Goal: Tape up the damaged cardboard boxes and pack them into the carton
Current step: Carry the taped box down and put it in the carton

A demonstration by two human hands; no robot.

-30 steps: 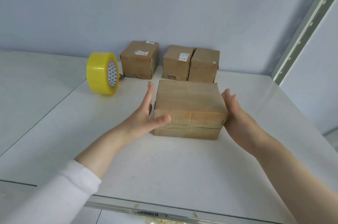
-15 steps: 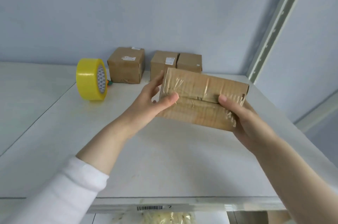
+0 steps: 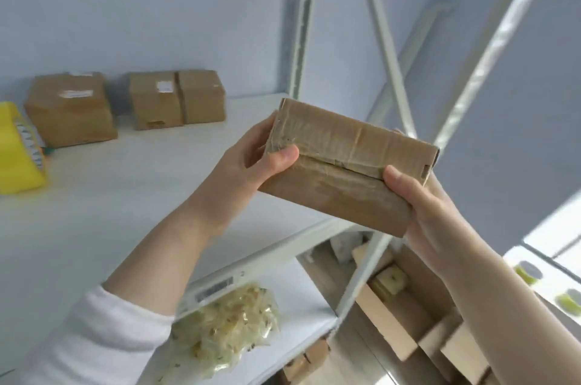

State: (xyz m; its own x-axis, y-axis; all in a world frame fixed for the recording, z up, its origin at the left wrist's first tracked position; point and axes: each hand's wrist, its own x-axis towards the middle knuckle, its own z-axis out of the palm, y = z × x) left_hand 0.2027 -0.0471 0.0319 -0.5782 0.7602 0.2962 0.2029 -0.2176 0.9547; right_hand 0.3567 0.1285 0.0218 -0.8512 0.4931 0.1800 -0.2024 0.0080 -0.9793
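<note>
Box [image 3: 342,164] hanging in air above right end of shelf [image 3: 110,196], long axis running left-right, right end dipping. Left hand [image 3: 251,161] gripping left end, right hand [image 3: 421,205] gripping right end. Carton [image 3: 388,321] sitting open below, to right; right hand being nearer to it.

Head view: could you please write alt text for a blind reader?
The left hand and right hand hold a taped cardboard box up, off the white shelf. Three small boxes and yellow tape sit behind; an open carton lies below.
</note>
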